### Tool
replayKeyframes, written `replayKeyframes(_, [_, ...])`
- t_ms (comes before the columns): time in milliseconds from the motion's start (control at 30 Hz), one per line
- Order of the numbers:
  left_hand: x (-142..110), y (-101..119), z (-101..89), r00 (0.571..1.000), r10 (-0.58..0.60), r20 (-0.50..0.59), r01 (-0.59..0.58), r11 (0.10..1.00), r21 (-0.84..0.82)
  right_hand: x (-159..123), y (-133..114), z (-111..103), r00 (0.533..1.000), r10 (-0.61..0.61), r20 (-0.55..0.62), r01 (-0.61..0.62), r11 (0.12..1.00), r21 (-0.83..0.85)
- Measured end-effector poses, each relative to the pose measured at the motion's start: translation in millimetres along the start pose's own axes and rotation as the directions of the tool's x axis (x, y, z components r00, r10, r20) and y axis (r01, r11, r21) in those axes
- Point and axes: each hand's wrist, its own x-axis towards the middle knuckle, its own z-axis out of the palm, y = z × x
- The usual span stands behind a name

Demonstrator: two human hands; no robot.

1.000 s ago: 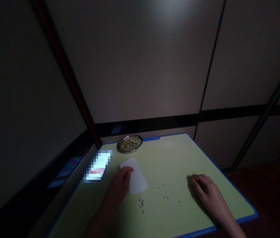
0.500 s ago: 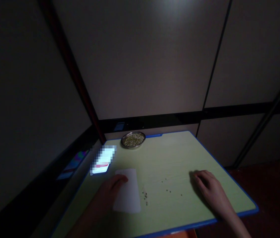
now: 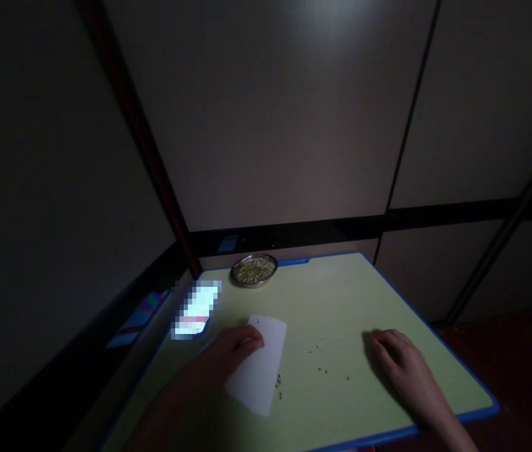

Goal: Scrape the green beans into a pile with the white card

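Observation:
My left hand (image 3: 240, 347) is over a white sheet of paper (image 3: 256, 373), with thumb and fingers closed on its left part. The hand hides some of the sheet, so exactly how it grips is unclear. One tiny dark bean or seed (image 3: 258, 322) shows near the paper's far edge. Several more small dark beans (image 3: 279, 380) lie beside its right edge, and a few others (image 3: 320, 369) are scattered further right. On the table's right side rests my right hand (image 3: 400, 361), its fingers curled in towards the thumb. Whatever is inside them, if anything, is hidden.
A round metal dish (image 3: 254, 271) of pale green beans stands at the table's far left. Near the left edge is a lit phone or tablet (image 3: 197, 311), its screen blurred. The pale table (image 3: 341, 301) has a blue rim and sits against dark wall panels.
My left hand has moved right, and the paper has shifted right and turned with it. A tiny dark bean now shows on the sheet. My right hand has stayed in place.

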Motion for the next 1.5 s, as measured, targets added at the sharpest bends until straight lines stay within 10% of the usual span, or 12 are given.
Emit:
replayKeyframes(500, [14, -14, 3.0, 0.977, 0.062, 0.205, -0.084, 0.991, 0.100, 0, -3, -1, 1.000, 0.021, 0.015, -0.021, 1.000, 0.008])
replayKeyframes(1500, [5, -10, 29.8, 0.999, -0.027, 0.034, 0.027, 1.000, -0.016, 1, -1, -2, 1.000, 0.018, -0.012, -0.018, 1.000, 0.016])
